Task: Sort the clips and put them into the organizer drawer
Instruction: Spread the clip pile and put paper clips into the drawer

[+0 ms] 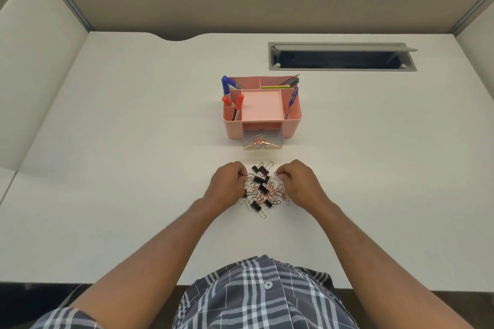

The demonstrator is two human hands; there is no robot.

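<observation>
A heap of clips (263,189) lies on the white desk: black binder clips mixed with rose-gold paper clips. My left hand (227,184) rests at the heap's left edge, fingers pinched on a paper clip. My right hand (296,179) is at the heap's right edge and pinches a paper clip (276,174) at its fingertips. Beyond the heap stands a pink organizer (234,128). Its clear drawer (263,142) is pulled out toward me and holds a few rose-gold paper clips.
Markers and pens stand in the organizer's outer compartments; its middle tray (262,105) holds nothing. A grey cable slot (342,56) with a raised lid lies at the back right. Partition walls close the desk on three sides.
</observation>
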